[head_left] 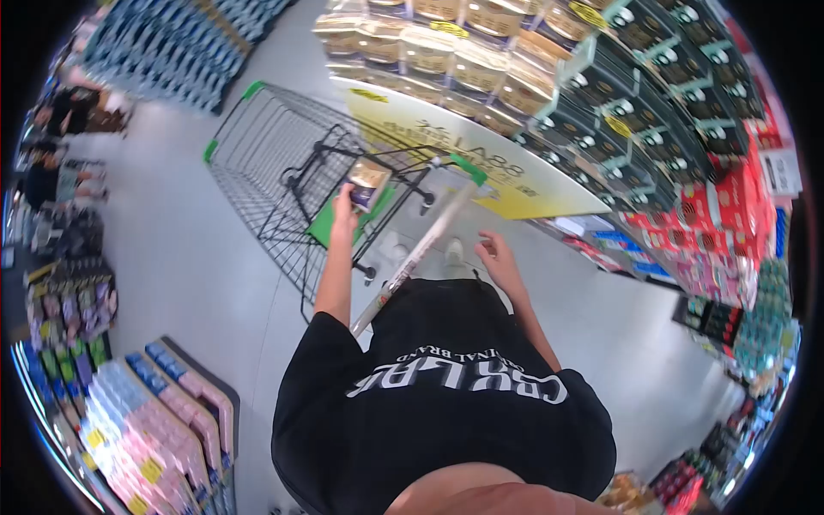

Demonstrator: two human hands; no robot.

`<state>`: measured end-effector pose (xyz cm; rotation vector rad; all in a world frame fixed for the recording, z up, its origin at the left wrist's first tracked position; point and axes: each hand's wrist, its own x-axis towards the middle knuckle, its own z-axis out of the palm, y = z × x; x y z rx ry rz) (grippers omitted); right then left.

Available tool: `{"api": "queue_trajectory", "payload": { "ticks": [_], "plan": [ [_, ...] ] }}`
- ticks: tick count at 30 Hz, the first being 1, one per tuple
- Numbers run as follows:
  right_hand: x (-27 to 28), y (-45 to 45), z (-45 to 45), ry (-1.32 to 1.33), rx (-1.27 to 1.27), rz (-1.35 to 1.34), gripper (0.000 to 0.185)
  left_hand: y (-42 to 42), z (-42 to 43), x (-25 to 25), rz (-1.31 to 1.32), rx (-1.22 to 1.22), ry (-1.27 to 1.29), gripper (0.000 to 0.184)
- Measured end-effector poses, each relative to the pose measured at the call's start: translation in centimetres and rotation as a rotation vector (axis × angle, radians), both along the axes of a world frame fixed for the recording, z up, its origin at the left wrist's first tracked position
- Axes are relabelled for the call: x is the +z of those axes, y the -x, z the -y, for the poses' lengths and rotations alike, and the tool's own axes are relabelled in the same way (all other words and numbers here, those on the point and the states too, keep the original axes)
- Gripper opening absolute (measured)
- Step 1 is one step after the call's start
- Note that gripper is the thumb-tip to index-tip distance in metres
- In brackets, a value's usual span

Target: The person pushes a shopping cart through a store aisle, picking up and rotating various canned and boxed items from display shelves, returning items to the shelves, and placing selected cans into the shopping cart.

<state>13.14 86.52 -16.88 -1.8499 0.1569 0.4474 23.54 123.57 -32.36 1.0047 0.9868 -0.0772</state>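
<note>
My left hand grips a small gold and dark purple package by its edge, above the green child-seat flap of a wire shopping cart. Nothing shows in my right hand, which hangs with fingers apart and loosely bent, right of the cart's pale handle bar. Neither hand touches the handle bar. Further forward, the cart's wire basket shows no goods inside.
Gold packages and dark green boxes stack above a yellow and white sign board ahead right. Blue packs stand ahead left. A pink and blue display is at lower left. Several people are at far left.
</note>
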Motion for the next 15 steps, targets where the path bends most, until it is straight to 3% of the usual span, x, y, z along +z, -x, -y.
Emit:
{"api": "queue_trajectory", "payload": {
  "ticks": [3, 4, 5, 7, 11, 15],
  "plan": [
    [-0.5, 3.3, 2.6, 0.104, -0.093, 0.036, 0.025, -1.8, -2.2, -3.8, 0.01, -0.086, 0.086, 0.034],
    [-0.8, 4.3, 3.1, 0.125, -0.131, 0.038, 0.022, -2.7, -3.1, -6.6, -0.03, -0.016, 0.081, 0.04],
    [-0.9, 5.3, 3.3, 0.139, -0.161, 0.038, 0.019, -3.2, -3.9, -10.8, 0.111, 0.02, 0.013, 0.051],
    [0.2, 6.3, 3.7, 0.158, -0.193, 0.042, 0.009, -2.8, -2.6, -7.7, -0.157, -0.078, -0.369, 0.074],
    [0.2, 7.0, 3.7, 0.167, -0.221, 0.076, 0.007, -1.0, 2.2, -1.6, -0.303, -0.244, -0.855, 0.087],
    [-0.8, 6.4, 3.8, 0.093, -0.206, 0.152, 0.007, -3.6, 5.5, 2.5, 0.3, -0.304, -0.962, 0.066]
  ]
}}
